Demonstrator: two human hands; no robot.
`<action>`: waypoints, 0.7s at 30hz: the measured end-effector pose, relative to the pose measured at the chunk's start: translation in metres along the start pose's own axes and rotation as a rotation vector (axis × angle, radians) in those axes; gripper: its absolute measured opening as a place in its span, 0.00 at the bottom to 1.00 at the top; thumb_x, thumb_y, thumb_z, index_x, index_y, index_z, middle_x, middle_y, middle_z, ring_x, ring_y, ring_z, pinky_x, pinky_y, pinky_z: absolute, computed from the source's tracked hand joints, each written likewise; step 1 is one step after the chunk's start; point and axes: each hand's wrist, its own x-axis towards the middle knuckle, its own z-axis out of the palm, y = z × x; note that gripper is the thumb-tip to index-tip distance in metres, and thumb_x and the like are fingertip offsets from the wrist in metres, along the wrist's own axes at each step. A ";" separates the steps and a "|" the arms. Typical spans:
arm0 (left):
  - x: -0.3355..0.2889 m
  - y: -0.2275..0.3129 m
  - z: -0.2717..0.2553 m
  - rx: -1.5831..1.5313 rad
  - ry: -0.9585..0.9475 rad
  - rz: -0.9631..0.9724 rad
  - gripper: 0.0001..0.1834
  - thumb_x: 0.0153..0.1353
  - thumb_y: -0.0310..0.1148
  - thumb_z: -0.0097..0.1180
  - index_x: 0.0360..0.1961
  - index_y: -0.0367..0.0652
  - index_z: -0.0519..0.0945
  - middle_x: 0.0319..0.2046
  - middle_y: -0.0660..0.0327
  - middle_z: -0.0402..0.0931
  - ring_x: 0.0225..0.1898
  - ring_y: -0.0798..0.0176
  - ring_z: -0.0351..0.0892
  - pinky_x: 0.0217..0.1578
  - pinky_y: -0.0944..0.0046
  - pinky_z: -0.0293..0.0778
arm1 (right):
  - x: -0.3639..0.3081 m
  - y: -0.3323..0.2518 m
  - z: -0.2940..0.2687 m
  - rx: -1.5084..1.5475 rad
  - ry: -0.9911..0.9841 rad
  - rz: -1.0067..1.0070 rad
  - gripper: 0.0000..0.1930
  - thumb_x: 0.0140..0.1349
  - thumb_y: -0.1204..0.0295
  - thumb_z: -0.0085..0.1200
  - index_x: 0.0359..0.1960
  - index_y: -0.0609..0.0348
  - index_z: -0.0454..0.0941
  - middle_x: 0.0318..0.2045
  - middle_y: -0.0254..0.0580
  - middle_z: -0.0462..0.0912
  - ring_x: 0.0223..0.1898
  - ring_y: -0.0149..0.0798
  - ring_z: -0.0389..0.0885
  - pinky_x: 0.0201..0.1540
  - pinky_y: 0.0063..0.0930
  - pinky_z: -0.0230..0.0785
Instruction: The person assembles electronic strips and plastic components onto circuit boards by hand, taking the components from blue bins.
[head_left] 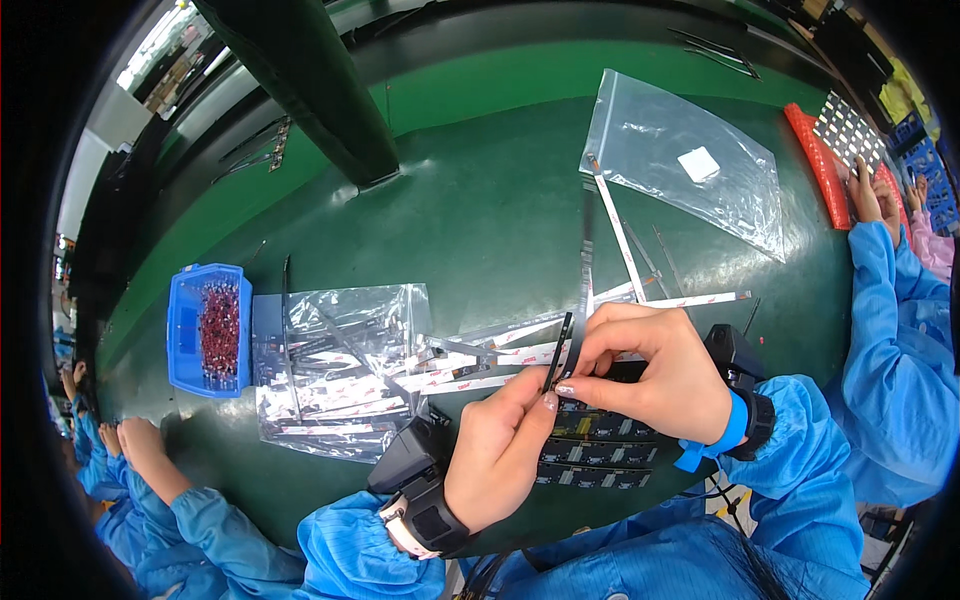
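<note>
Both my hands meet over the table in front of me. My left hand (498,450) pinches a short, narrow black strip (561,345) between thumb and fingers, and the strip points up and away from me. Touching it from the right, my right hand (660,375) has thumb and forefinger closed on a long, thin grey strip (587,240) that rises beyond the fingers. Where the two strips meet, my fingertips hide the detail. Below my hands lie dark circuit boards (597,452) in rows. White strips with red print (480,383) are spread just beyond my left hand.
A clear bag (415,300) with many strips lies left, beside a blue bin (180,345) of small dark-red parts. Another clear bag (640,125) with a white label lies far right. A dark post (320,100) stands at the back. Co-workers in blue sleeves (885,330) sit on both sides.
</note>
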 end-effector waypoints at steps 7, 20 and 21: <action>0.000 -0.009 0.003 0.020 0.045 0.025 0.10 0.63 0.25 0.41 0.42 0.34 0.73 0.24 0.54 0.73 0.26 0.73 0.67 0.30 0.71 0.67 | -0.003 0.002 0.007 -0.049 0.042 -0.103 0.07 0.44 0.81 0.61 0.27 0.65 0.77 0.27 0.40 0.77 0.27 0.34 0.76 0.31 0.23 0.69; 0.002 -0.001 0.000 0.025 0.046 -0.079 0.11 0.62 0.26 0.40 0.44 0.35 0.70 0.22 0.56 0.75 0.25 0.74 0.69 0.28 0.71 0.67 | -0.002 0.002 0.007 -0.416 0.204 -0.517 0.08 0.40 0.81 0.59 0.24 0.61 0.74 0.29 0.39 0.75 0.26 0.40 0.76 0.26 0.28 0.69; 0.002 -0.001 0.000 -0.053 0.048 -0.076 0.13 0.62 0.24 0.40 0.48 0.37 0.68 0.24 0.57 0.77 0.27 0.74 0.72 0.29 0.72 0.68 | 0.002 0.001 0.001 -0.450 0.227 -0.559 0.08 0.39 0.81 0.59 0.24 0.61 0.74 0.29 0.39 0.75 0.25 0.39 0.76 0.25 0.27 0.69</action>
